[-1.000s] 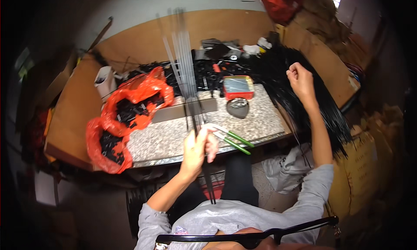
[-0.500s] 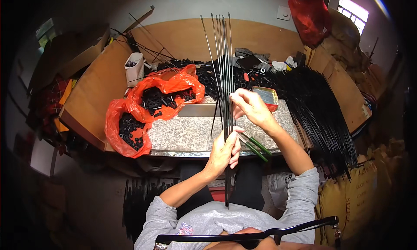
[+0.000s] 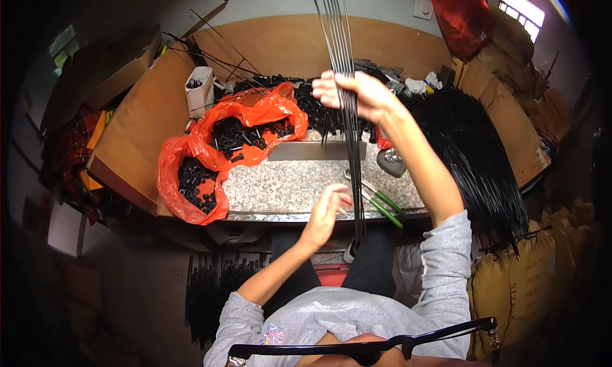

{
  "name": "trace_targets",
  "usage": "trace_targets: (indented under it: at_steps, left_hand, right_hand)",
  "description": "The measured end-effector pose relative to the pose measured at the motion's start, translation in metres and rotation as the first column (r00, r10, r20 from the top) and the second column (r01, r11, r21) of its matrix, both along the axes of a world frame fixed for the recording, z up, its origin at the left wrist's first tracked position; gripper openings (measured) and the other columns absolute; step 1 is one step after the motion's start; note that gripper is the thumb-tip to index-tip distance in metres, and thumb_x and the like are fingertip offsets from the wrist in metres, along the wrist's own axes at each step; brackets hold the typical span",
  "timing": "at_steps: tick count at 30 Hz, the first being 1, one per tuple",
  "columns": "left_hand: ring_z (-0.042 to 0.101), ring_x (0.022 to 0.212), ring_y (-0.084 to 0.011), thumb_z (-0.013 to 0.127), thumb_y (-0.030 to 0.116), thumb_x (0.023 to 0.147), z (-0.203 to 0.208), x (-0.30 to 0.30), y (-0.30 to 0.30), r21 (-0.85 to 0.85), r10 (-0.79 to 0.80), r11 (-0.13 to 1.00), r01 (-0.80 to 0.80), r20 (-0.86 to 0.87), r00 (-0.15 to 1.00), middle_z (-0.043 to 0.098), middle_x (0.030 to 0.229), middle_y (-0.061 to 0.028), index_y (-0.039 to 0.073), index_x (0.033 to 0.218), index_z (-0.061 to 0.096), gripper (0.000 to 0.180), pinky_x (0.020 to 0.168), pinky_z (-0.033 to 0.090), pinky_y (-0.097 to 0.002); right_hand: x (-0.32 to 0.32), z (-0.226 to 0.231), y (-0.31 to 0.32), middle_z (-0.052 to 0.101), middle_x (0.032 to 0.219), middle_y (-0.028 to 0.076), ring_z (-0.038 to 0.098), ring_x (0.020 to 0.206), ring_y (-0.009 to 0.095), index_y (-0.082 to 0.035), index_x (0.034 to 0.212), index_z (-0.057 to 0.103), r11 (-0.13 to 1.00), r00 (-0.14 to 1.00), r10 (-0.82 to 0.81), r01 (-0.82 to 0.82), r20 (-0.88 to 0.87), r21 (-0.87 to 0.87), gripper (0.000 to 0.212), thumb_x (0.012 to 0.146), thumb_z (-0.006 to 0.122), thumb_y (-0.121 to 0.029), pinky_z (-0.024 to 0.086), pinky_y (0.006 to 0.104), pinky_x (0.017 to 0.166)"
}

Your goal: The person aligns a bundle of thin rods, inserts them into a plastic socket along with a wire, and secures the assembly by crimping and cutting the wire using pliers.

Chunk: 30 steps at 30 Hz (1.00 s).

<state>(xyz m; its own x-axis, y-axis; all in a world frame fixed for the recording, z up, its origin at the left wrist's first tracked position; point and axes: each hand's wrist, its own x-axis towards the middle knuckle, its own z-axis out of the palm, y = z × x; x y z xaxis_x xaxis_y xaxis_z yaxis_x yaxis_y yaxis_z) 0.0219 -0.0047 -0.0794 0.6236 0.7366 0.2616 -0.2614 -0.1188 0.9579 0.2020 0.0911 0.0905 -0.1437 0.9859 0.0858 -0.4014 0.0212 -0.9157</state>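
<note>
From where I stand, a speckled stone worktop (image 3: 280,185) spans mid-frame. A bundle of long, thin, dark, apparently metal rods (image 3: 354,156) runs near-upright from the top edge to lower centre. Right hand (image 3: 360,93), upper centre: half closed, rods across palm. Left hand (image 3: 328,211), centre: open, empty, beside the rods. Step, apparently: handling the bundle. A regrip would call for closing the left fingers round the lower shafts.
</note>
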Motion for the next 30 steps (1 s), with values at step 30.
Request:
trace_targets:
  at_steps: [30]
  left_hand:
    - [0.03, 0.127, -0.0294, 0.068, 0.022, 0.068, -0.044, 0.011, 0.041, 0.839, 0.153, 0.308, 0.448, -0.508, 0.848, 0.035, 0.134, -0.0163, 0.006, 0.128, 0.038, 0.069, 0.106, 0.023, -0.0418]
  right_hand:
    - [0.02, -0.197, -0.164, 0.047, 0.095, 0.02, 0.046, 0.088, 0.036, 0.002, 0.115, 0.043, 0.838, -0.141, -0.484, 0.211, 0.864, 0.504, 0.051, 0.069, 0.064, -0.007, 0.038, 0.0425, 0.079]
